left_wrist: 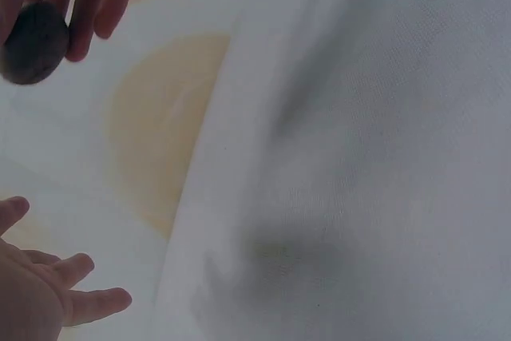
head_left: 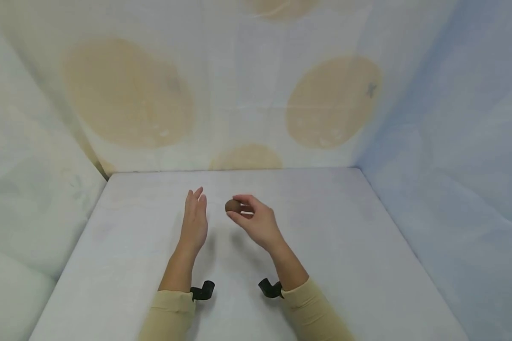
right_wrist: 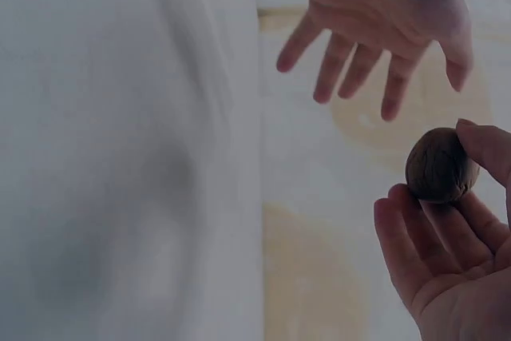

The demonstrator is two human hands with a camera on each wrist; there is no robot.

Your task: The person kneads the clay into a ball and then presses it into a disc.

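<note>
My right hand (head_left: pixel 256 219) holds a small brown round object, like a walnut (head_left: pixel 233 206), pinched between thumb and fingertips above the table. The right wrist view shows the walnut (right_wrist: pixel 441 165) resting on my fingertips (right_wrist: pixel 399 221) with the thumb on its side. In the left wrist view the walnut (left_wrist: pixel 33 41) hangs at the top left under those fingers. My left hand (head_left: pixel 194 219) hovers a short way left of the walnut, fingers straight and spread, palm facing it and holding nothing. It also shows as an open left hand (right_wrist: pixel 383 13) in the right wrist view.
A white cloth-covered table (head_left: pixel 324 246) lies under both hands. Fabric walls with pale orange circles (head_left: pixel 333 102) rise at the back, and plain fabric stands on the left and right sides. Black wrist straps (head_left: pixel 203 290) sit at both sleeves.
</note>
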